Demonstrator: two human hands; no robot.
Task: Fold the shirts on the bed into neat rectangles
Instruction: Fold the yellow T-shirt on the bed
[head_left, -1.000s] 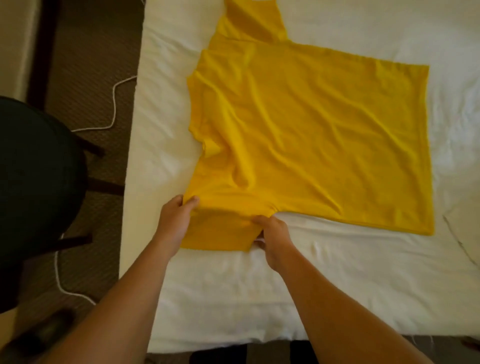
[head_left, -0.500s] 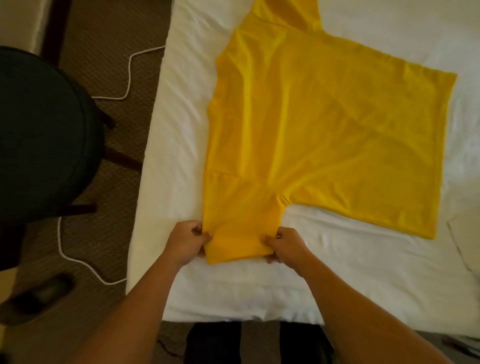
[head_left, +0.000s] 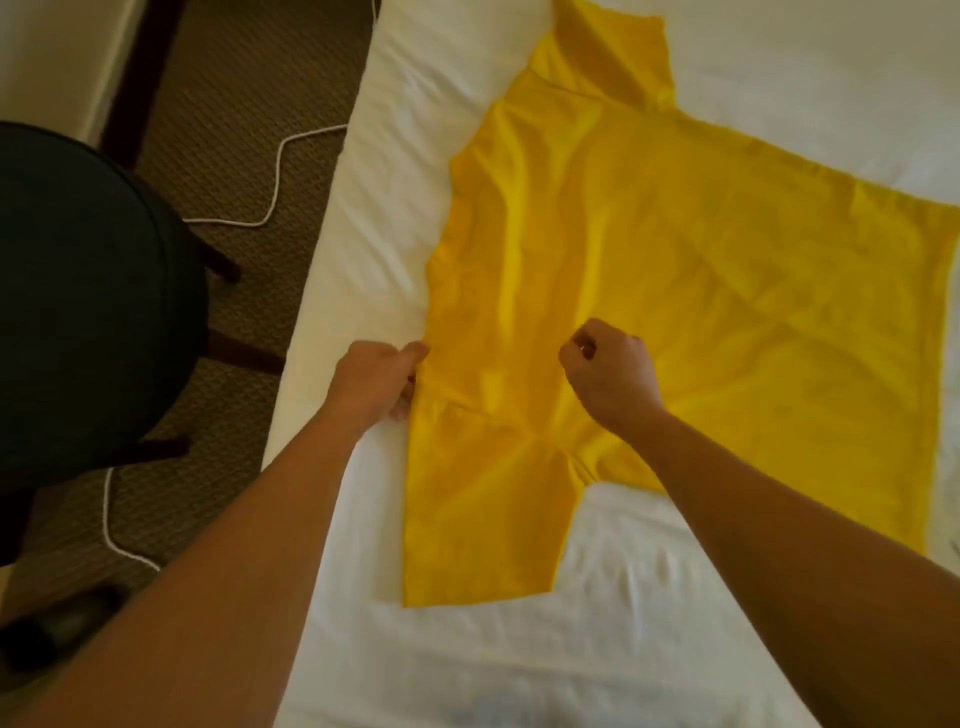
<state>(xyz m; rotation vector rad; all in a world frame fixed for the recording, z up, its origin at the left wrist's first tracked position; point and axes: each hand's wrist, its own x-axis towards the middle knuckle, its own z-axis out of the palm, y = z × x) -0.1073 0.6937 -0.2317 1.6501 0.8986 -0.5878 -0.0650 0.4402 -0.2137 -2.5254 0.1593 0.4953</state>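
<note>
A yellow shirt (head_left: 701, 270) lies spread flat on the white bed (head_left: 519, 654), its near sleeve pointing toward me and its far sleeve at the top. My left hand (head_left: 374, 382) pinches the shirt's left edge just above the near sleeve's seam, thumb on top. My right hand (head_left: 608, 379) sits on the shirt's body beside that seam, fingers curled and pinching the fabric. The near sleeve lies flat between my forearms, with neither hand on it.
The bed's left edge runs close to my left hand. On the carpet to the left stand a black round chair (head_left: 88, 312), a white cable (head_left: 270, 202) and a dark shoe (head_left: 52, 634).
Both hands have let go of the near sleeve's hem and moved up to the shoulder line, where they now pinch the fabric. The sleeve lies stretched out flat.
</note>
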